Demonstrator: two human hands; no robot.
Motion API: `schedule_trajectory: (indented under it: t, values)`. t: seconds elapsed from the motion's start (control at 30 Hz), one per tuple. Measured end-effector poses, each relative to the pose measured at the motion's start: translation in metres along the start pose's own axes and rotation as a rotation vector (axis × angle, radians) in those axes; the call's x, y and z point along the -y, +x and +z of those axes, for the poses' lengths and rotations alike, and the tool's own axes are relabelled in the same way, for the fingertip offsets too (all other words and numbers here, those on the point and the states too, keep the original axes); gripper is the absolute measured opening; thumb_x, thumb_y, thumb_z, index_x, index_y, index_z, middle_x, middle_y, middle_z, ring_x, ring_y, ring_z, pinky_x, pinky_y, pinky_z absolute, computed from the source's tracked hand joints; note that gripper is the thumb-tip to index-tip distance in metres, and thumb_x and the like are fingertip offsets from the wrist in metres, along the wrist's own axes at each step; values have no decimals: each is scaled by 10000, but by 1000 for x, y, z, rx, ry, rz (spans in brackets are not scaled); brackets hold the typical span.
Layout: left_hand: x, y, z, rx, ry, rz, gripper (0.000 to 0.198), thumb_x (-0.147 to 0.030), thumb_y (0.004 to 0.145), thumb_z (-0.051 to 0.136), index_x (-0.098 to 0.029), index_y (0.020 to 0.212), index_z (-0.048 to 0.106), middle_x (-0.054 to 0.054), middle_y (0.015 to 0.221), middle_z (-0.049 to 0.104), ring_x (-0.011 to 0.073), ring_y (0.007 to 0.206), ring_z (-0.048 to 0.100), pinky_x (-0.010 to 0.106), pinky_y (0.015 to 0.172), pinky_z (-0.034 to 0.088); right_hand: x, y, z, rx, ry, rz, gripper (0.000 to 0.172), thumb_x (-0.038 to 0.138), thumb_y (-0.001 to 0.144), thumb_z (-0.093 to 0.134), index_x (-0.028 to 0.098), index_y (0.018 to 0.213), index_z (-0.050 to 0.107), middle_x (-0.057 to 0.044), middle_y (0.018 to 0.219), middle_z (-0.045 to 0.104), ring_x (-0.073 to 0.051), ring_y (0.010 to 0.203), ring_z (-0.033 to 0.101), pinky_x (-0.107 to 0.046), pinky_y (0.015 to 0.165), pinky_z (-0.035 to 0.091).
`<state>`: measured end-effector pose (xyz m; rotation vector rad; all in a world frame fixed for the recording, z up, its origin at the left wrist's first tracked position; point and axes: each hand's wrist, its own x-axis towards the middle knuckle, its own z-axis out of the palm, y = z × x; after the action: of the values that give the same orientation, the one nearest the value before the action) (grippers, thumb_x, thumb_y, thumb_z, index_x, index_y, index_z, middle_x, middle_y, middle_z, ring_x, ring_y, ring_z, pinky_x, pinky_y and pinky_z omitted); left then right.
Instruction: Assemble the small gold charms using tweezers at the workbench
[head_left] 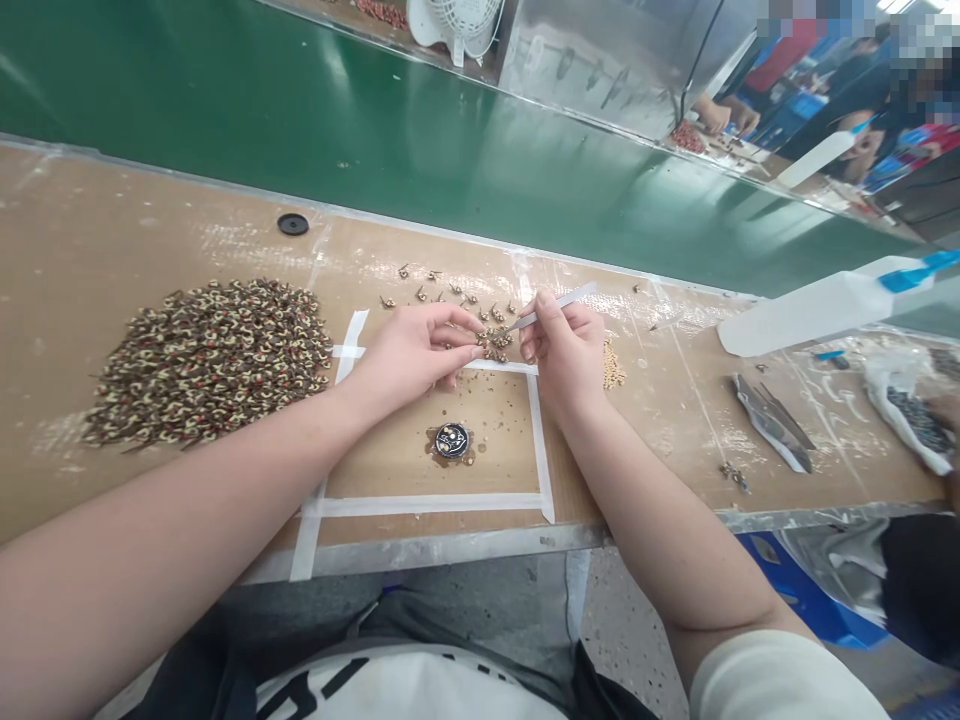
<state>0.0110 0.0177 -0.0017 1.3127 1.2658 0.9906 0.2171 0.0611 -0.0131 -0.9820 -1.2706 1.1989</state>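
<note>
White shirt fabric (412, 690) lies nearest the camera, with our forearms (225, 490) extending over the bench (675, 390) toward a small cluster of brown pieces (495, 345) beyond the far tape strip (517, 368). We locate this cluster between our right hand (568, 345), clamped on tweezers (570, 301) whose long axis runs from the tip at the cluster's right side toward the far right, and our left hand (416, 350). The left hand is the nearer of the two, its fingertips (472, 352) at the cluster's left edge, though we cannot tell whether they grip a piece.
</note>
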Motion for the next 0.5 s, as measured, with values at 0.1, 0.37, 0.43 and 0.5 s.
schedule_trajectory:
  t: [0.1,0.37,0.43,0.5]
  values:
    - [0,0,0,-4,2,-1,227,-262,869,849,-201,1077,784,73,944,869,129,502,687,307,543,613,0,0,0,6,2,8,402,586,960,800,233,771,768,26,587,619,-85,441,510,-259,429,428]
    - [1,0,0,7,13,-11,222,-257,892,854,-209,1098,788,66,959,863,132,526,684,341,597,625,-1,0,0,16,40,13,392,564,944,829,226,756,766,26,578,620,-82,430,520,-248,412,404]
    - [1,-1,0,7,8,-6,212,-250,891,852,-205,1088,789,66,950,863,127,522,677,330,590,622,0,0,1,24,36,16,412,583,936,833,227,744,750,28,575,614,-82,429,514,-250,412,397]
    - [1,-1,0,7,2,-2,212,-252,887,853,-200,1082,790,71,949,864,121,514,668,316,574,615,2,0,1,25,22,22,442,612,931,826,230,732,730,31,571,603,-83,430,507,-254,418,399]
